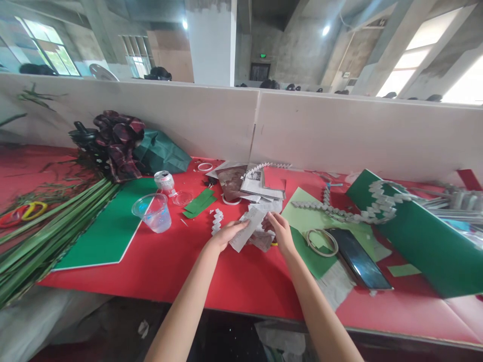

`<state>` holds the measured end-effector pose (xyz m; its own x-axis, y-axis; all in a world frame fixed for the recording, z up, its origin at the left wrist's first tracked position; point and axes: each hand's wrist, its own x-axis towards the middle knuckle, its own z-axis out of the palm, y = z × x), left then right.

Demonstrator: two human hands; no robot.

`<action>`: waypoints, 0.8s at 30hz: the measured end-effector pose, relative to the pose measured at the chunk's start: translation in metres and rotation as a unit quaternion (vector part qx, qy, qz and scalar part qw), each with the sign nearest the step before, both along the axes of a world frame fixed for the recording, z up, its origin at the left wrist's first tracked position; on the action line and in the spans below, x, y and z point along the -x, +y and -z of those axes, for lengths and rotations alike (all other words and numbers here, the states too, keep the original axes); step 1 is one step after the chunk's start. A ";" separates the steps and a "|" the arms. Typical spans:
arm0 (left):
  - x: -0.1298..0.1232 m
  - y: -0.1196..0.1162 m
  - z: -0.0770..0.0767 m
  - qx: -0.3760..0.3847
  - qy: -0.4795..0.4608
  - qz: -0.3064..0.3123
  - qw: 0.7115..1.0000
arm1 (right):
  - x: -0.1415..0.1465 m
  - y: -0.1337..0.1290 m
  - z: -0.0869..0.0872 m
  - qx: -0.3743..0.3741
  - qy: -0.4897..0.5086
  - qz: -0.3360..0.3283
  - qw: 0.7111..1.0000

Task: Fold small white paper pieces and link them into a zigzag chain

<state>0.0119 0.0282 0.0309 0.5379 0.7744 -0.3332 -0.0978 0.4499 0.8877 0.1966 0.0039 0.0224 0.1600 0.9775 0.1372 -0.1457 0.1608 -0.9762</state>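
Between my hands is a sheet of printed paper (247, 229), held up a little above the red table. My left hand (228, 234) pinches its left edge, thumb on top. My right hand (278, 227) has its fingers curled at the paper's upper right; what lies between those fingertips is hard to make out. More paper scraps (262, 241) lie under and beside the sheet. Just left of it stands a short folded-paper zigzag strip (217, 221). A longer zigzag chain of folded paper (339, 215) stretches across green paper on the right.
A plastic cup (154, 213) of liquid and a can (165, 183) stand left, near long green leaves (75, 221) and scissors (28, 212). At right lie a phone (360, 259), a tape ring (321, 242) and a green board (422, 241). A white partition (320, 128) rises behind.
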 end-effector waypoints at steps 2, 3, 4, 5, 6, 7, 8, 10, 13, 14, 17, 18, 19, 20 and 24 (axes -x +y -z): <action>0.000 0.002 0.003 -0.030 0.011 -0.009 0.999 | 0.001 -0.002 -0.002 -0.001 -0.034 -0.022 0.999; 0.000 0.003 0.004 -0.048 0.022 -0.015 0.998 | 0.002 -0.003 -0.003 0.000 -0.054 -0.032 0.998; 0.000 0.003 0.005 -0.067 0.033 -0.020 0.997 | 0.003 -0.004 -0.004 0.001 -0.073 -0.039 0.997; 0.000 0.003 0.006 -0.083 0.042 -0.026 0.995 | 0.004 -0.005 -0.004 0.003 -0.090 -0.043 0.995; 0.000 0.003 0.006 -0.094 0.045 -0.031 0.994 | 0.005 -0.005 -0.004 0.004 -0.103 -0.045 0.994; -0.001 0.003 0.006 -0.103 0.041 -0.034 0.993 | 0.006 -0.005 -0.004 0.004 -0.113 -0.045 0.993; -0.001 0.003 0.006 -0.110 0.030 -0.038 0.993 | 0.006 -0.005 -0.004 0.006 -0.121 -0.042 0.992; -0.002 0.003 0.006 -0.119 0.000 -0.050 0.992 | 0.005 -0.004 -0.003 0.011 -0.131 -0.030 0.991; -0.002 0.006 0.008 -0.127 -0.025 -0.094 0.987 | 0.003 -0.003 -0.003 0.023 -0.136 -0.010 0.990; -0.001 0.007 0.009 -0.132 -0.029 -0.112 0.984 | 0.002 -0.003 -0.004 0.028 -0.136 -0.001 0.990; 0.001 0.013 0.014 -0.150 -0.042 -0.159 0.975 | 0.002 -0.005 -0.005 0.056 -0.139 0.028 0.988; 0.002 0.014 0.016 -0.151 -0.043 -0.175 0.972 | 0.002 -0.005 -0.005 0.066 -0.141 0.036 0.987; 0.003 0.016 0.017 -0.151 -0.038 -0.190 0.969 | 0.002 -0.005 -0.005 0.073 -0.143 0.041 0.986; 0.004 0.018 0.019 -0.152 -0.030 -0.204 0.967 | 0.002 -0.005 -0.005 0.078 -0.144 0.044 0.986; 0.006 0.022 0.024 -0.169 0.005 -0.242 0.956 | 0.000 -0.003 -0.003 0.077 -0.144 0.048 0.985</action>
<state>0.0061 0.0501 0.0068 0.0882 0.9958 -0.0241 -0.2128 0.0424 0.9762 0.1964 0.0006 0.0251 0.2287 0.9726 0.0415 0.1492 0.0071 -0.9888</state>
